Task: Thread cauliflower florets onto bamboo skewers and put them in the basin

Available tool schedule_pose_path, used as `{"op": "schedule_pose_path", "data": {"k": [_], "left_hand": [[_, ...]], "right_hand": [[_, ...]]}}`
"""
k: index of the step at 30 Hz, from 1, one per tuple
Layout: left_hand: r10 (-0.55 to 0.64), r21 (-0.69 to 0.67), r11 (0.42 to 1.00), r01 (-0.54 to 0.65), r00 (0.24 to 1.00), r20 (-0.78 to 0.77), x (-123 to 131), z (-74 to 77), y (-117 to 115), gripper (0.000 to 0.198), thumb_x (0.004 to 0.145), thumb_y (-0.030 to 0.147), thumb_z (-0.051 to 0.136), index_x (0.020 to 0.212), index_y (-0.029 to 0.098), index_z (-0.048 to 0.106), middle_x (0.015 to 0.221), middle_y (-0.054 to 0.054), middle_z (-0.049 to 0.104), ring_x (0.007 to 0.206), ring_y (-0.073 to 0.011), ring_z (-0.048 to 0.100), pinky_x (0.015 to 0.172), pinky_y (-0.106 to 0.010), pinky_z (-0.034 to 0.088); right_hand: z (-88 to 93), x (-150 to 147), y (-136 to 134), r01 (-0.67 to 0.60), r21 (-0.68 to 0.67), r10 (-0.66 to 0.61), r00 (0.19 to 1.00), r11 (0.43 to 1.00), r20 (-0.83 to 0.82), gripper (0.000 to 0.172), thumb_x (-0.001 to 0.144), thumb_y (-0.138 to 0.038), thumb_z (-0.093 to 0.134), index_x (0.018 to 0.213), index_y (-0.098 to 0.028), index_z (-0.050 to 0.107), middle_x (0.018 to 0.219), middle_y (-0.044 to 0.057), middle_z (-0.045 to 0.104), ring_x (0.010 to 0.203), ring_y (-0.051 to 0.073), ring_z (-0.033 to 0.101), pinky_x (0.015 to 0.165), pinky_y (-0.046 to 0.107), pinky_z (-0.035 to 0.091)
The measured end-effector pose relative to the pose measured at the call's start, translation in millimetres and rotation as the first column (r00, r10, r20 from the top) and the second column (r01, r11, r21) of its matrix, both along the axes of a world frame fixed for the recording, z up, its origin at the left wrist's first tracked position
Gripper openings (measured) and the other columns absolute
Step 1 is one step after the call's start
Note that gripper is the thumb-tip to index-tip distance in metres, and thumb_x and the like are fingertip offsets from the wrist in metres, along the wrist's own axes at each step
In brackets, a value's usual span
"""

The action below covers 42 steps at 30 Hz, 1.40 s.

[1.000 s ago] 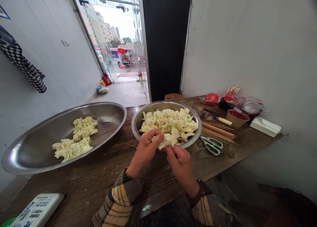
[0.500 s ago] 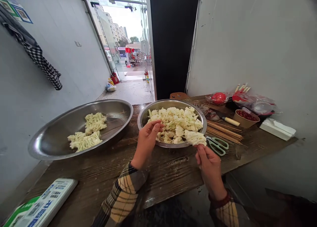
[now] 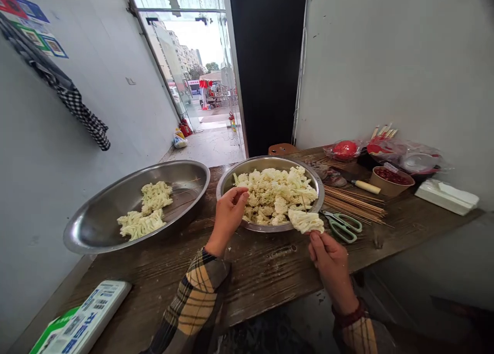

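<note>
Cauliflower pieces [image 3: 307, 222], cream-white and bunched into one flat cluster, are resting above the fingers of your right hand [image 3: 330, 256], with a thin wooden stick [image 3: 303, 203] showing at their upper edge. Your right fingers are pinching narrowly at the cluster's lower edge; whether they are gripping stick or stem, you cannot tell. In this view the cluster is overlapping the front right rim of the round stainless-steel bowl [image 3: 266, 229], where loose pale florets [image 3: 270, 187] are lying heaped. Your left hand [image 3: 230, 212] is hovering at the bowl's front left edge, fingers curling loosely, thumb near forefinger; whether they are pinching a crumb is too small to tell.

With support showing only at the bottom, the cluster is risking a tilt or a twist, and a brittle stem could be splitting where the stick is passing through, dropping a piece onto the brown wooden table [image 3: 266, 271]. The stick's exposed end is pointing upward, so pressing from above could be pricking your left fingers. Green-handled scissors [image 3: 343, 225] are lying just beyond your right hand, where a careless sideways sweep could be catching them or scattering the bundle of thin brown sticks [image 3: 351, 202].
</note>
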<state>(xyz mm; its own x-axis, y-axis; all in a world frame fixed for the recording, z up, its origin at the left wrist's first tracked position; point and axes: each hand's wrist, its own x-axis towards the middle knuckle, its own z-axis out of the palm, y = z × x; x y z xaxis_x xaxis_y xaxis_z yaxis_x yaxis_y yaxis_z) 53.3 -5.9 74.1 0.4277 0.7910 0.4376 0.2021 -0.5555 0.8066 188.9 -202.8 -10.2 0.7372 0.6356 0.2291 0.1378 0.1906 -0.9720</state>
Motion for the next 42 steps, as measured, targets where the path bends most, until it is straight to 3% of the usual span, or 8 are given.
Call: {"op": "schedule_pose_path", "data": {"k": [5,11,17,23,29,33,37,42], "left_hand": [[-0.082,0.268,0.954,0.132,0.978,-0.191,25.9,22.9,-11.1,0.019,0.084,0.027,0.053,0.092,0.017,0.067,0.084,-0.004,0.066,0.072,-0.0153,0.057,0.068,-0.029,0.044],[-0.083,0.537,0.759,0.368,0.873,-0.481,77.3,40.8,-27.9,0.021,0.085,0.022,0.051,0.099,0.018,0.066,0.097,-0.007,0.063,0.091,-0.0218,0.055,0.086,-0.039,0.043],[0.044,0.588,0.647,0.485,0.746,-0.664,115.4,41.9,-37.5,0.020,0.083,0.022,0.053,0.095,0.017,0.068,0.097,-0.010,0.059,0.095,-0.0255,0.049,0.088,-0.042,0.041],[0.055,0.545,0.665,0.511,0.694,-0.718,131.7,30.2,-37.2,0.018,0.081,0.018,0.049,0.078,0.017,0.067,0.091,-0.010,0.057,0.092,-0.0247,0.048,0.086,-0.041,0.039],[-0.118,0.453,0.809,0.375,0.857,-0.501,115.2,34.2,-39.3,0.014,0.071,0.013,0.055,0.082,0.019,0.060,0.087,-0.004,0.060,0.087,-0.0209,0.052,0.081,-0.037,0.042],[-0.205,0.116,0.965,0.233,0.955,-0.213,87.1,46.4,-43.5,0.011,0.070,0.018,0.059,0.079,0.019,0.053,0.070,0.002,0.059,0.065,-0.0142,0.055,0.061,-0.028,0.041],[-0.296,-0.292,0.899,0.326,0.944,0.142,59.2,48.3,-49.1,0.024,0.071,0.026,0.065,0.089,0.018,0.052,0.068,0.000,0.067,0.054,-0.0119,0.059,0.052,-0.023,0.040],[-0.272,-0.404,0.824,0.398,0.902,0.334,37.2,38.8,-51.5,0.030,0.071,0.027,0.070,0.093,0.015,0.054,0.071,-0.004,0.070,0.059,-0.0144,0.064,0.055,-0.025,0.046]], "right_hand": [[0.6,0.1,-3.1,-0.038,0.039,0.037,0.999,0.999,0.014,0.034,0.090,-0.044,0.050,0.078,-0.015,0.064,0.046,-0.007,0.040,0.041,0.007,0.034,0.042,0.021,0.027],[2.0,2.4,-13.4,-0.035,0.041,0.034,0.999,0.999,0.011,0.038,0.091,-0.042,0.049,0.064,-0.017,0.057,0.047,-0.006,0.040,0.043,0.007,0.036,0.043,0.021,0.028],[4.8,6.8,-23.3,-0.026,0.052,0.026,1.000,0.998,0.014,0.037,0.092,-0.043,0.046,0.071,-0.016,0.061,0.047,-0.007,0.040,0.043,0.008,0.037,0.045,0.022,0.030],[7.2,7.0,-29.4,-0.024,0.072,0.023,1.000,0.997,0.017,0.038,0.092,-0.042,0.046,0.068,-0.016,0.061,0.047,-0.006,0.041,0.044,0.008,0.038,0.046,0.022,0.032],[8.6,8.7,-35.2,0.003,0.086,-0.004,1.000,0.996,0.015,0.041,0.090,-0.042,0.048,0.060,-0.017,0.057,0.045,-0.005,0.041,0.043,0.008,0.037,0.044,0.021,0.031],[16.1,4.9,-36.5,-0.046,0.050,0.046,0.999,0.998,0.003,0.044,0.090,-0.045,0.048,0.055,-0.018,0.050,0.046,-0.005,0.041,0.043,0.008,0.037,0.044,0.021,0.030],[29.8,-5.8,-27.8,-0.147,0.038,0.146,0.989,0.988,0.033,0.042,0.090,-0.046,0.047,0.057,-0.019,0.048,0.047,-0.005,0.040,0.043,0.009,0.037,0.045,0.022,0.030],[45.6,-19.5,-4.2,-0.237,-0.007,0.236,0.961,0.971,0.142,0.042,0.091,-0.043,0.047,0.056,-0.019,0.045,0.049,-0.005,0.041,0.047,0.009,0.039,0.049,0.022,0.031]]}}
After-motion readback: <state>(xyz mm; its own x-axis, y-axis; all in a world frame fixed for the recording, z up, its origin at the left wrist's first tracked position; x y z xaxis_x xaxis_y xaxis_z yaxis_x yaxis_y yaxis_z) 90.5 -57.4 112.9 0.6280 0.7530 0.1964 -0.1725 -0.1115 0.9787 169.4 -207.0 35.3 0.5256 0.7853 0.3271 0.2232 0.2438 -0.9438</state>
